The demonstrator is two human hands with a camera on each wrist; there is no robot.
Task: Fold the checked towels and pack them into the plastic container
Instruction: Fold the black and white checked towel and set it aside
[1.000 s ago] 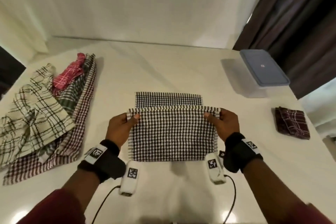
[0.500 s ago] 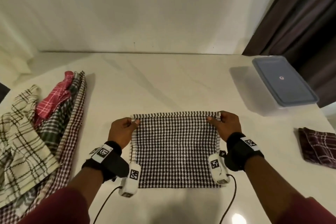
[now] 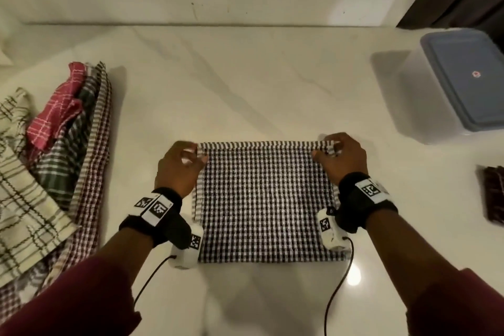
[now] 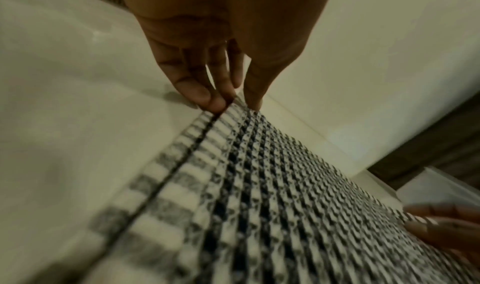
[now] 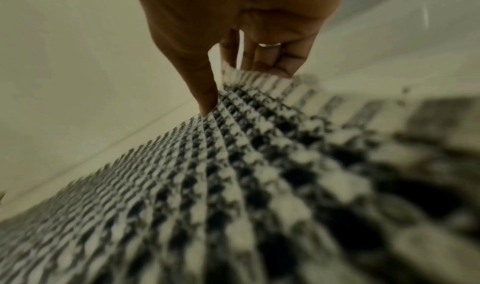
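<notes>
So you've just brought the near edge of the black-and-white towel (image 3: 266, 200) over to meet the far edge, first fold's basically done. Your left hand (image 3: 178, 169) and right hand (image 3: 341, 159) each pinch a far corner against the counter (image 3: 245, 76); the lidded plastic container (image 3: 463, 82) sits off to your right.

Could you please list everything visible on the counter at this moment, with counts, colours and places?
black-and-white checked towel: one, folded flat, centre of the counter, between the hands.
pile of unfolded checked towels: several, cream, red, green and maroon, left side.
folded maroon checked towel: one, right edge, partly out of view.
clear plastic container with grey-blue lid: one, lid on, far right.
white marble-look counter: one, under everything.
left hand: pinches the towel's far left corner.
right hand: pinches the towel's far right corner.
</notes>
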